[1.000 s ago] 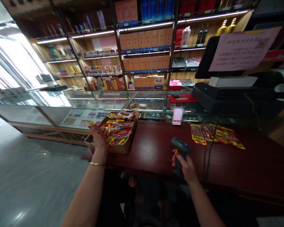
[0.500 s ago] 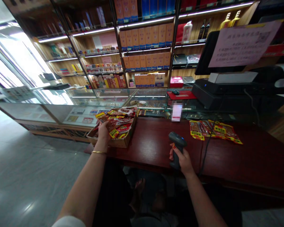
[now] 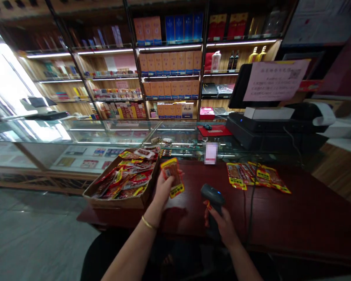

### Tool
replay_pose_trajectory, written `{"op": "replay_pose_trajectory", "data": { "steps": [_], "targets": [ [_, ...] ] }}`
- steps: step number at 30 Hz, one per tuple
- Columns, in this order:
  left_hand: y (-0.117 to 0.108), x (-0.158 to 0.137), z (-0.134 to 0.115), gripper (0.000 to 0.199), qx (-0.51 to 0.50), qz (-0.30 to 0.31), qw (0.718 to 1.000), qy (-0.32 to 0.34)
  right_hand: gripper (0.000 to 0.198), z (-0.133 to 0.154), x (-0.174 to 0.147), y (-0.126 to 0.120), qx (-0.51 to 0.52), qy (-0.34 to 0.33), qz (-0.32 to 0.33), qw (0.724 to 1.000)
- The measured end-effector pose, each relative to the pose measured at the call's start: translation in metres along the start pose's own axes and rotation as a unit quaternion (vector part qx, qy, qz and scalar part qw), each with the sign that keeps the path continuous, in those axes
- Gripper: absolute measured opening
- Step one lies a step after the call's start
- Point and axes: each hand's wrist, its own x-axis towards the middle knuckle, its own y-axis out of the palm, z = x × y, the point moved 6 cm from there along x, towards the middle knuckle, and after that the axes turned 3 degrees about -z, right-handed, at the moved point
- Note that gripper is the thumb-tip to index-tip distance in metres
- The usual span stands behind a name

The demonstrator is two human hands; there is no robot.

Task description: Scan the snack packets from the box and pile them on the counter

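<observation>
My left hand (image 3: 163,188) grips a snack packet (image 3: 173,175), red and yellow with a see-through front, above the dark red wooden table (image 3: 190,212). To its left stands an open cardboard box (image 3: 117,203) heaped with similar packets (image 3: 134,175). My right hand (image 3: 220,222) is wrapped round the handle of a dark grey barcode scanner (image 3: 213,195), which shows a small blue light. The scanner's head is a short way right of the held packet. Several more packets (image 3: 257,175) lie in a row on the table, to the right of the scanner.
Behind the table runs a glass display counter (image 3: 128,132). On it are a red mat (image 3: 215,130) with a mouse, a monitor (image 3: 240,86) bearing a paper sign, and a black cash drawer (image 3: 269,132). A cable (image 3: 253,203) crosses the table. Stocked shelves (image 3: 169,74) line the wall.
My left hand has come out of the cardboard box and moved right, bringing a snack packet towards the scanner. My right hand keeps its hold on the scanner. The camera view has shifted.
</observation>
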Motion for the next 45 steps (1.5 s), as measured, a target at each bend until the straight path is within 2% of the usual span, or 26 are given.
{"op": "replay_pose_trajectory", "data": {
  "steps": [3, 5, 7, 10, 13, 17, 19, 21, 23, 28, 31, 34, 38, 42, 45],
  "targets": [
    [0.04, 0.023, 0.056, 0.055, -0.033, 0.067, 0.99, -0.121, 0.054, -0.004, -0.001, -0.003, -0.007, 0.008, -0.022, 1.0],
    [0.052, 0.036, 0.076, 0.056, -0.034, 0.1, 0.981, -0.163, 0.054, -0.006, -0.003, -0.004, -0.009, 0.016, -0.037, 0.999],
    [0.055, 0.043, 0.088, 0.052, -0.028, 0.128, 0.972, -0.193, 0.056, -0.008, -0.003, -0.004, -0.011, 0.026, -0.054, 0.998],
    [0.048, 0.041, 0.099, 0.044, -0.018, 0.165, 0.956, -0.242, 0.06, -0.011, -0.003, -0.004, -0.018, 0.039, -0.079, 0.996],
    [0.039, 0.038, 0.109, 0.047, -0.003, 0.18, 0.944, -0.278, 0.062, -0.014, -0.002, -0.003, -0.027, 0.049, -0.103, 0.993],
    [0.04, 0.041, 0.11, 0.052, 0.033, 0.193, 0.946, -0.258, 0.063, -0.017, -0.003, -0.003, -0.048, 0.055, -0.134, 0.988],
    [0.048, 0.039, 0.105, 0.05, 0.051, 0.248, 0.936, -0.243, 0.064, -0.018, -0.005, -0.007, -0.071, 0.057, -0.147, 0.985],
    [0.054, 0.033, 0.1, 0.046, 0.073, 0.32, 0.913, -0.24, 0.064, -0.018, -0.009, -0.014, -0.101, 0.059, -0.158, 0.98],
    [0.054, 0.028, 0.096, 0.044, 0.109, 0.361, 0.896, -0.232, 0.063, -0.014, -0.013, -0.022, -0.149, 0.054, -0.166, 0.973],
    [0.045, 0.027, 0.099, 0.034, 0.166, 0.346, 0.898, -0.212, 0.064, -0.001, -0.021, -0.032, -0.309, 0.035, -0.161, 0.937],
    [0.045, 0.027, 0.1, 0.033, 0.169, 0.342, 0.9, -0.209, 0.064, 0.004, -0.021, -0.03, -0.342, 0.03, -0.157, 0.926],
    [0.047, 0.025, 0.096, 0.042, 0.166, 0.345, 0.902, -0.2, 0.064, 0.006, -0.018, -0.031, -0.344, 0.025, -0.162, 0.925],
    [0.048, 0.021, 0.094, 0.049, 0.126, 0.355, 0.904, -0.2, 0.056, 0.0, -0.01, -0.038, -0.237, 0.041, -0.175, 0.955],
    [0.039, 0.025, 0.11, 0.04, 0.118, 0.233, 0.939, -0.225, 0.062, -0.008, -0.005, -0.037, -0.097, 0.042, -0.168, 0.98],
    [0.056, 0.028, 0.127, 0.027, 0.143, 0.185, 0.945, -0.227, 0.064, -0.012, -0.007, -0.037, -0.016, 0.041, -0.185, 0.982]
  ]
}}
